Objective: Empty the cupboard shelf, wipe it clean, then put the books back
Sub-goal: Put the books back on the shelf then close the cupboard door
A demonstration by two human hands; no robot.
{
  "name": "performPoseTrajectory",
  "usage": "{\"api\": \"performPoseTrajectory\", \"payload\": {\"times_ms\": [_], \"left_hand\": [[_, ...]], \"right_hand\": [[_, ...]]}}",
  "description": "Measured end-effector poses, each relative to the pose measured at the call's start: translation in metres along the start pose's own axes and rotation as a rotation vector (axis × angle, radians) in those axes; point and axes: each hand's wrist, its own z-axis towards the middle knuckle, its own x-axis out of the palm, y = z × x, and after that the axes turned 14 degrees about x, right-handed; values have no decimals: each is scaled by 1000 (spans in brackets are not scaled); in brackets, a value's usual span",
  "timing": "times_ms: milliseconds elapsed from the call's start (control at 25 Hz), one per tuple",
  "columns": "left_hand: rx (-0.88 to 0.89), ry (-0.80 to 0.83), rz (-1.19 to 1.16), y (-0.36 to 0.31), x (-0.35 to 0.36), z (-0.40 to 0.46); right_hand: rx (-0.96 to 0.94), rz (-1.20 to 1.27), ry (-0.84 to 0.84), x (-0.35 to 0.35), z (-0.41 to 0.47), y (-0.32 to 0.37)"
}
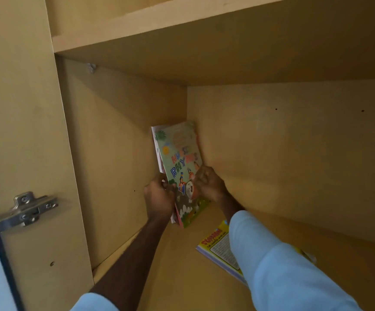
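A few thin children's books (pixel 178 158) stand upright in the back left corner of the wooden cupboard shelf (pixel 182 265); the front one has a green nursery rhymes cover. My left hand (pixel 159 198) grips their left edge near the bottom. On the right edge, my right hand (pixel 209 184) holds the front cover with curled fingers. A yellow book (pixel 218 245) lies flat on the shelf, partly hidden under my right sleeve.
The cupboard's left side wall (pixel 114 153) and back wall (pixel 294 153) close in the corner. Another shelf board (pixel 159 25) runs overhead. A metal door hinge (pixel 24 209) sits on the frame at the left.
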Motion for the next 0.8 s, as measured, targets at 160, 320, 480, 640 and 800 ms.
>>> {"api": "performPoseTrajectory", "payload": {"times_ms": [160, 320, 480, 640, 800], "left_hand": [[-8, 65, 124, 10, 8, -12], [-99, 135, 202, 19, 16, -19], [-126, 198, 184, 19, 19, -19], [-150, 227, 184, 20, 11, -21], [-72, 420, 172, 12, 10, -57]], "right_hand": [[53, -52, 222, 35, -10, -33], [29, -82, 179, 44, -25, -52], [-11, -161, 114, 49, -38, -58], [-31, -206, 70, 27, -43, -60], [19, -246, -183, -32, -38, -90]]}}
